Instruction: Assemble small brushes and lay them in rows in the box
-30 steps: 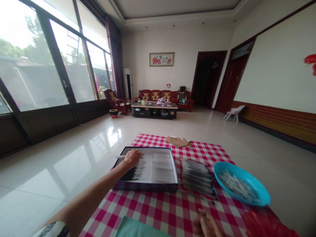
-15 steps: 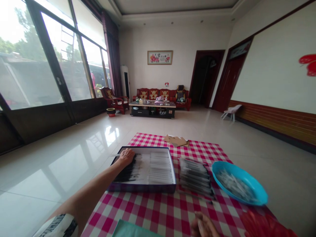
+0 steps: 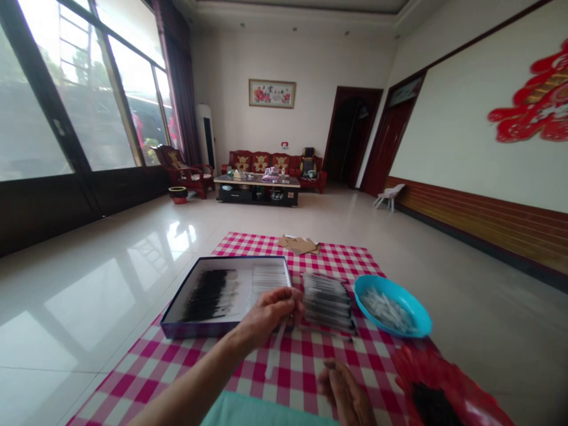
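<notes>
My left hand (image 3: 268, 316) is pinched shut on a thin white stick (image 3: 274, 355), which hangs blurred below the fingers, just past the near right corner of a dark-rimmed open box (image 3: 226, 322). The box holds rows of thin sticks, black-ended at the left and white at the right. To the right of my left hand lies a stack of black-and-white stick bundles (image 3: 328, 302). My right hand (image 3: 344, 393) is at the bottom edge, fingers apart and blurred, holding nothing I can see. A blue bowl (image 3: 394, 307) of loose white pieces is beyond it.
All this lies on a pink-checked cloth (image 3: 310, 257) on the tiled floor, with cardboard scraps (image 3: 299, 244) at its far edge. A red plate (image 3: 432, 373) with dark material and a teal sheet (image 3: 252, 411) are close by me.
My left hand has lifted out of the box and moved right, now pinching a white stick. The view has tilted up and the scene sits further away. My right hand has barely moved.
</notes>
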A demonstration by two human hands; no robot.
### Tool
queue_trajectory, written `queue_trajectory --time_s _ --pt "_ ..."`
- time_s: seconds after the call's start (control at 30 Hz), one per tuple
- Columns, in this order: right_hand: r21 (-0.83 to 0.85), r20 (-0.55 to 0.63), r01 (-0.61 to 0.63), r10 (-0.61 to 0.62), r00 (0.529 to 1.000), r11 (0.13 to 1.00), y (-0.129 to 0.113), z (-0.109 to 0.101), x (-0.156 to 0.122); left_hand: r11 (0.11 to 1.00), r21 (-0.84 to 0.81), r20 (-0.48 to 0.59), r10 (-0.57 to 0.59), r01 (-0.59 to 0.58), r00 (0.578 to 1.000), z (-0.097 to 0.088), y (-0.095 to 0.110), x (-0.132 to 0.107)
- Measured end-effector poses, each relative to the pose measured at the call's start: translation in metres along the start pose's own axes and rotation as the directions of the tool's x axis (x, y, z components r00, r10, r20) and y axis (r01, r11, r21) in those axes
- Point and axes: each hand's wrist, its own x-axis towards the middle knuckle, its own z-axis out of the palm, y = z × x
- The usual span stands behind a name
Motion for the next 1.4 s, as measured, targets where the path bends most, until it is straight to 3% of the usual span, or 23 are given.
queue_trajectory --time_s 0.1,0.23,0.33,0.47,0.53,0.6,0.67,0.77,0.87,0.97,1.13,1.27,1.33,1.4 --pt "0.008 0.078 -0.012 0.011 0.997 1.000 -0.001 -0.007 0.001 0.946 -0.319 -0.078 -0.090 0.061 0.993 0.022 -0.029 -0.007" --pt "0.082 0.150 -0.072 0.059 0.987 0.994 -0.003 -0.014 0.005 0.917 -0.394 -0.225 -0.161 0.061 0.961 0.029 -0.059 -0.011" --pt "0.213 0.082 -0.121 0.106 0.991 0.969 -0.004 -0.016 0.009 0.932 -0.360 -0.300 -0.167 0.051 0.939 0.024 -0.073 -0.016" --pt "0.181 0.067 -0.059 0.048 0.997 0.982 -0.005 -0.017 0.012 0.962 -0.264 -0.330 -0.159 0.070 0.931 0.016 -0.089 -0.024" --pt "0.174 0.050 -0.039 0.031 0.998 0.984 -0.006 -0.018 0.012 0.988 -0.125 -0.278 -0.124 0.092 0.953 0.012 -0.095 -0.028" --pt "0.153 0.030 -0.020 0.015 0.999 0.988 -0.008 -0.017 0.011 0.990 0.118 -0.188 -0.056 0.079 0.981 0.010 -0.096 -0.032" --pt "0.104 0.032 -0.006 0.003 0.999 0.995 -0.011 -0.017 0.010 0.907 0.421 -0.071 0.032 0.001 0.997 0.012 -0.093 -0.037" --pt "0.021 0.044 0.025 -0.026 0.999 0.999 -0.014 -0.017 0.009 0.629 0.755 0.126 0.137 -0.185 0.982 0.024 -0.086 -0.042" --pt "-0.036 0.071 0.050 -0.047 0.996 0.998 -0.013 -0.019 0.011 0.377 0.883 0.225 0.183 -0.280 0.957 0.043 -0.087 -0.043" --pt "-0.033 0.077 0.046 -0.044 0.996 0.998 -0.007 -0.021 0.015 0.262 0.929 0.197 0.245 -0.260 0.949 0.060 -0.097 -0.040" --pt "0.007 0.034 0.039 -0.040 0.999 0.999 0.003 -0.026 0.021 0.256 0.942 0.114 0.362 -0.216 0.925 0.069 -0.116 -0.035" --pt "-0.012 -0.033 0.009 -0.010 0.999 1.000 0.005 -0.027 0.022 0.286 0.931 0.124 0.340 -0.228 0.932 0.066 -0.123 -0.036" --pt "-0.027 -0.058 -0.018 0.016 0.998 0.999 0.006 -0.028 0.022 0.358 0.896 0.161 0.287 -0.262 0.944 0.064 -0.121 -0.036" --pt "-0.035 -0.061 -0.039 0.037 0.997 0.999 0.006 -0.028 0.022 0.504 0.829 0.148 0.218 -0.241 0.965 0.063 -0.117 -0.035"
